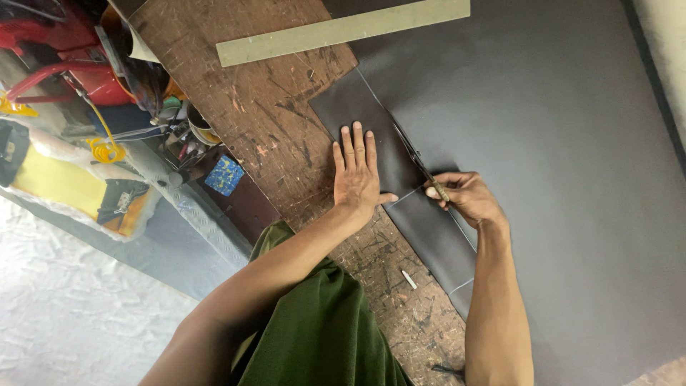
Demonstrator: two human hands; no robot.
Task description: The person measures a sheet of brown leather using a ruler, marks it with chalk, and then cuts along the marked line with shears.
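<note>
The thin, bendy dark sheet (371, 136) on the scratched wooden board (264, 114) is pressed flat by the open left hand (355, 179), while a small cutting tool (421, 168) is gripped tight in the right hand (464, 196).

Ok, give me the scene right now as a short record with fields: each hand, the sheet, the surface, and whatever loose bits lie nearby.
left hand: pressed flat, fingers spread, on the cut strip
right hand: grips a thin blade tool along a marked line
sheet: large dark grey sheet, with a narrower dark cut strip at its left edge
surface: scratched brown wooden board
nearby: long pale green straightedge at the top; small white chalk piece on the board
</note>
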